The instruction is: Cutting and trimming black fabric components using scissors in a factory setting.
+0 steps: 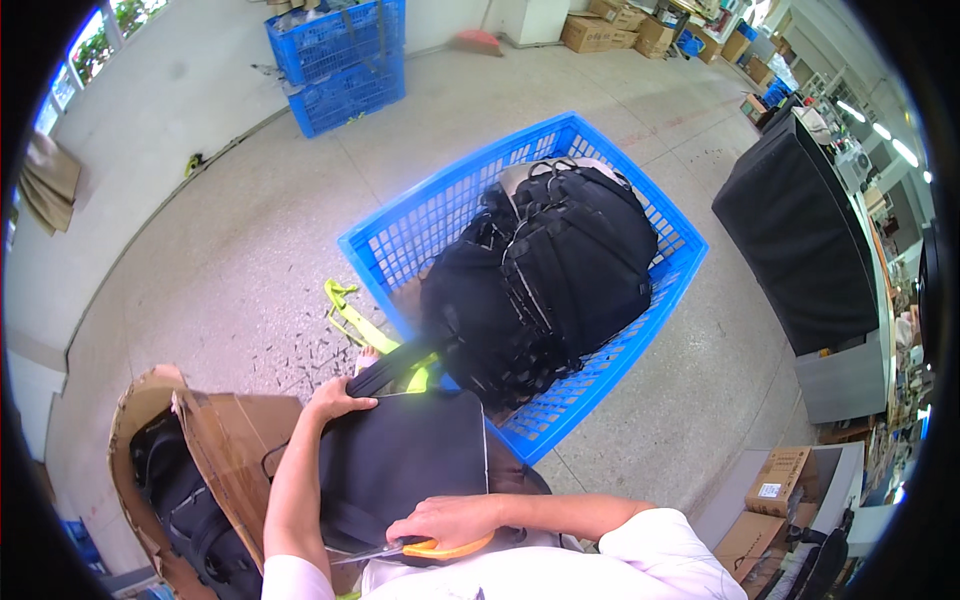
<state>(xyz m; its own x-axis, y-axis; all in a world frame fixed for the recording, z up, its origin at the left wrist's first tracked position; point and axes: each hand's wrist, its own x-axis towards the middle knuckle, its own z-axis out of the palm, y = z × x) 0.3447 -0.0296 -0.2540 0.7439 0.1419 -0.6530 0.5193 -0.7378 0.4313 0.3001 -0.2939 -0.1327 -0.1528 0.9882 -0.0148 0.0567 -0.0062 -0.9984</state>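
Observation:
My left hand [338,400] is closed around a black strap [388,368] at the top left corner of a black fabric bag [405,455] lying across my lap. Scissors [445,549] with orange handles are in my right hand [445,522], low over the near edge of the bag. Their metal blades point left, and the fingers partly cover the handles. Just ahead, a blue plastic basket [640,350] holds several black bags [585,270] heaped together.
On my left stands an open cardboard box [230,430] with black bags inside. A yellow-green frame [350,315] and dark scraps [290,350] lie on the floor. Blue crates [345,75] are stacked far left. A black-covered stand [800,235] and cartons [775,480] are at right.

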